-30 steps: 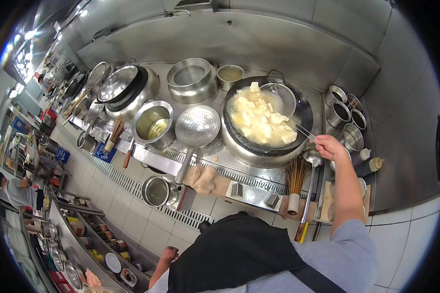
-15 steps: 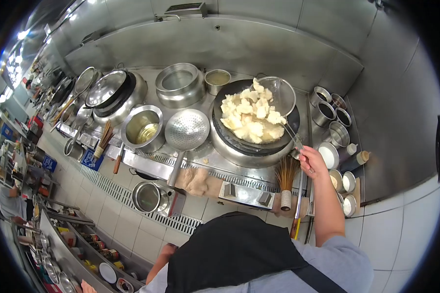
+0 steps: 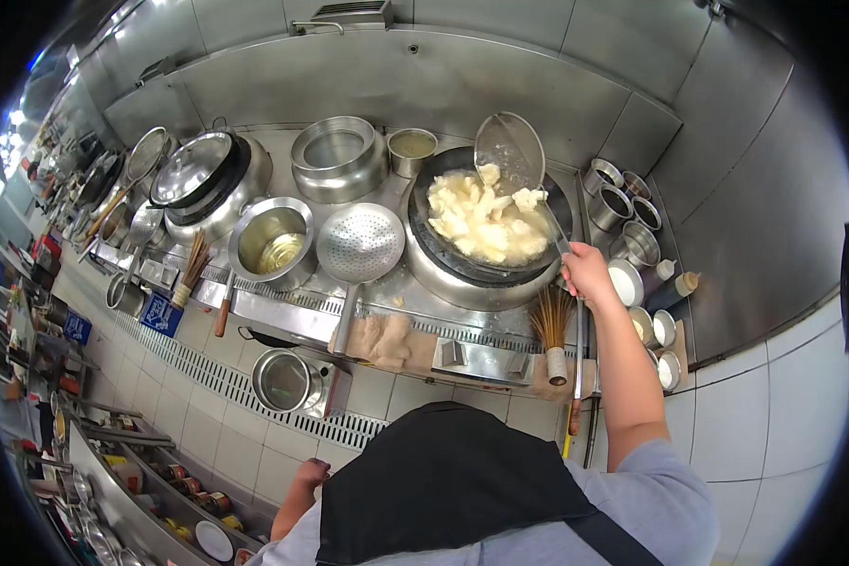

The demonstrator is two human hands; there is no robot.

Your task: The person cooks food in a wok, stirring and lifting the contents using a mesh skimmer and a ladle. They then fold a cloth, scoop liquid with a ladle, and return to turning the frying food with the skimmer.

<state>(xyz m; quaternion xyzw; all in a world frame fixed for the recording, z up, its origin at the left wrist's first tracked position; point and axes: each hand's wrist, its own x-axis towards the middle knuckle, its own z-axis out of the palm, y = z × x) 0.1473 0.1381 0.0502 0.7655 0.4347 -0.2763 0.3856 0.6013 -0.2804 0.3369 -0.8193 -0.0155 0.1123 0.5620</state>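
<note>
My right hand (image 3: 587, 273) is wrapped round the handle of a wire mesh strainer (image 3: 509, 146), at the right side of the wok (image 3: 432, 247). The strainer's round head is raised and tilted at the back of the wok, touching the pale chunks (image 3: 489, 222) at its lower edge. These chunks lie in cloudy bubbling liquid. Low beside the black apron, away from the stove, is my left hand (image 3: 313, 471), with its fingers curled; whether it holds anything is too small to tell.
Left of the wok are a perforated ladle (image 3: 360, 243), a pot with yellowish liquid (image 3: 272, 244) and a lidded wok (image 3: 194, 170). A bamboo brush (image 3: 552, 321) stands at the stove's front. Seasoning containers (image 3: 626, 281) line the right side. A small pot (image 3: 282, 379) sits below the stove edge.
The strainer has risen from the liquid and tipped upright at the back of the wok. The chunks it lifted are back in the liquid. The camera view has shifted a little.
</note>
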